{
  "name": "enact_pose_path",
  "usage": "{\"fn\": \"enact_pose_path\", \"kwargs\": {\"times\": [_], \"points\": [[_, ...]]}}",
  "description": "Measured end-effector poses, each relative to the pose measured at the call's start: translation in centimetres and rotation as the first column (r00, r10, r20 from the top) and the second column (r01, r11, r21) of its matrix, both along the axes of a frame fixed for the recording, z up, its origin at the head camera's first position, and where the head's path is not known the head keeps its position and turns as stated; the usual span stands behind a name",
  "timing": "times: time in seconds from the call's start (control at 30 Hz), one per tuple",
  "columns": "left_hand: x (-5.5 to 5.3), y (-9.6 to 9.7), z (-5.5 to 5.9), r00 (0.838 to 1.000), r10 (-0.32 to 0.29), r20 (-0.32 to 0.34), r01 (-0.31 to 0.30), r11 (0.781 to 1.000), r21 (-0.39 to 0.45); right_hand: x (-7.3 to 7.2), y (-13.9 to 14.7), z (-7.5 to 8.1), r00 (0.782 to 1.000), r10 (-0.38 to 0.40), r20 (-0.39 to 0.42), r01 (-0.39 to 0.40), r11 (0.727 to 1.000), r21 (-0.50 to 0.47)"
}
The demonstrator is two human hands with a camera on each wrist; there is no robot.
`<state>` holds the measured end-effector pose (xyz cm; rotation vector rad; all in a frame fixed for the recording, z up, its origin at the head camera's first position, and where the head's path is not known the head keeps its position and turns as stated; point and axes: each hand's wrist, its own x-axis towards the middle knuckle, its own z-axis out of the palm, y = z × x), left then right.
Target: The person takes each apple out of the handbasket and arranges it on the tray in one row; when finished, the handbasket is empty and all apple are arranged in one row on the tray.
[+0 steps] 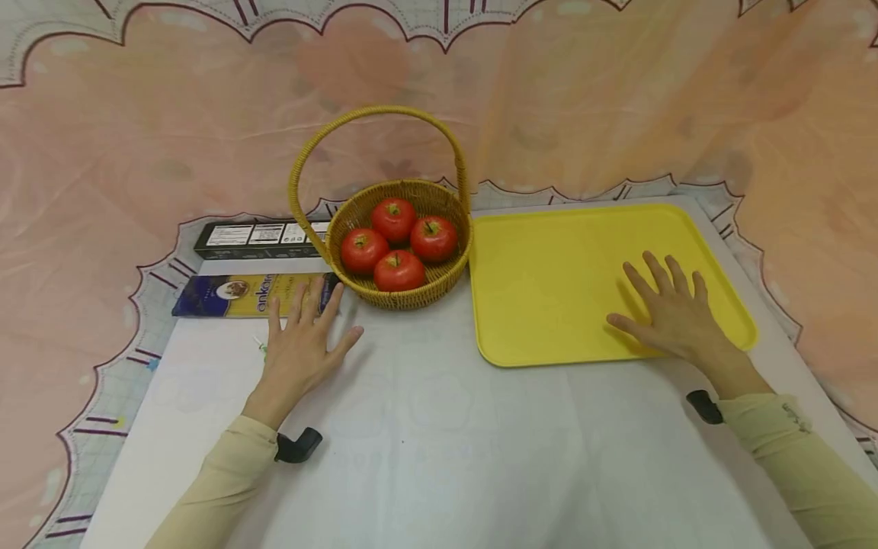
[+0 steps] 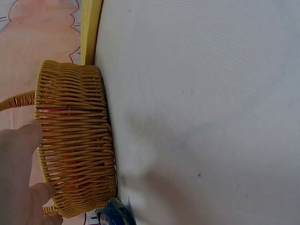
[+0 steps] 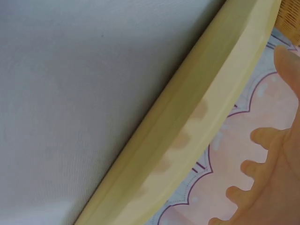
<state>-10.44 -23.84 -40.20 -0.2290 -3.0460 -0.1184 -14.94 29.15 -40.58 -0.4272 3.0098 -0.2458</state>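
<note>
My left hand (image 1: 298, 354) is spread with straight fingers over the near edge of a blue and yellow packet (image 1: 236, 295), holding nothing. Its fingers cover part of the packet's print. My right hand (image 1: 675, 316), fingers also spread, hovers above the near right part of a yellow tray (image 1: 549, 282). Between the hands, toward the back, stands a wicker basket (image 1: 439, 284) with a tall arched handle. Several red apples (image 1: 399, 271) lie in it. In the left wrist view the basket's woven side (image 2: 75, 140) appears beyond the fingers.
A long black box (image 1: 257, 252) with white labels lies behind the packet, left of the basket. The white table (image 1: 425, 442) stretches toward me. A patterned pink and orange cloth (image 1: 583, 99) surrounds the table at the back and sides.
</note>
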Motion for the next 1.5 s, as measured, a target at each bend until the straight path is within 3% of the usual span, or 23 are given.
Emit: {"fn": "enact_pose_path", "kwargs": {"times": [0.6, 0.7, 0.77, 0.83, 0.93, 1.1, 1.23, 1.4, 1.5], "points": [[-0.4, 0.5, -0.1, 1.0, -0.006, -0.018, 0.006, 1.0, 0.009, 0.0, 0.1, -0.4, 1.0, -0.02, 0.023, 0.02, 1.0, -0.01], [-0.4, 0.7, -0.2, 0.998, 0.006, -0.061, -0.002, 0.998, 0.069, -0.2, 0.1, -0.5, 1.0, -0.007, 0.018, 0.007, 0.999, -0.037], [-0.3, 1.0, -0.4, 0.993, 0.013, -0.115, 0.006, 0.986, 0.168, -0.3, 0.0, -0.5, 1.0, 0.001, 0.024, 0.001, 0.998, -0.068], [-0.1, 1.5, -0.7, 0.985, 0.024, -0.173, 0.027, 0.958, 0.287, -0.4, -0.1, -0.5, 1.0, 0.009, 0.025, -0.006, 0.995, -0.101], [0.4, 2.5, -1.2, 0.979, 0.046, -0.2, 0.05, 0.891, 0.452, -0.5, -0.4, -0.5, 0.999, 0.01, 0.037, -0.004, 0.985, -0.173], [1.0, 4.3, -1.9, 0.991, 0.079, -0.107, 0.007, 0.769, 0.639, -0.5, -1.3, -0.4, 0.999, 0.024, 0.036, -0.013, 0.963, -0.27], [1.2, 6.1, -2.7, 0.998, 0.055, -0.032, -0.014, 0.686, 0.727, -0.5, -2.0, -0.7, 0.999, 0.031, 0.013, -0.025, 0.942, -0.334], [1.4, 8.6, -3.8, 1.0, 0.004, 0.006, -0.007, 0.613, 0.79, -0.6, -3.2, -1.1, 0.998, 0.051, -0.023, -0.056, 0.921, -0.387], [1.6, 10.1, -4.5, 1.0, -0.023, -0.006, 0.018, 0.593, 0.805, -0.8, -4.0, -1.2, 0.997, 0.068, -0.032, -0.075, 0.909, -0.409]]}}
